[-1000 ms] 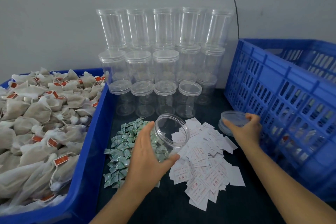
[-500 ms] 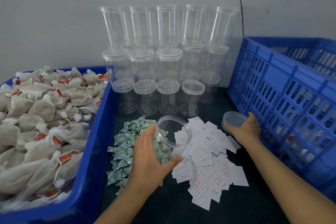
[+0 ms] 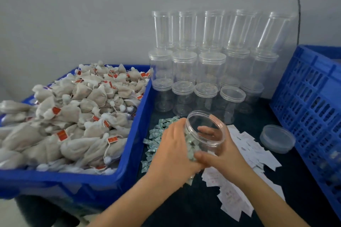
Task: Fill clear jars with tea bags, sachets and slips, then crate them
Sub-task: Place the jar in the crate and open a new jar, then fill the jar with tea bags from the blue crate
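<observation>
The open jar (image 3: 204,134) looks light, rigid and slick. Your left hand (image 3: 175,151) and right hand (image 3: 221,155) both grasp its wall; keep hold below the rim.

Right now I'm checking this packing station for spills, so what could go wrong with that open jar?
The open jar is tilted and held by both hands, left hand and right hand, above the green sachets and paper slips; contents might spill out. Its lid lies apart beside the blue crate and could be knocked. The stacked empty jars behind may topple if bumped.
</observation>
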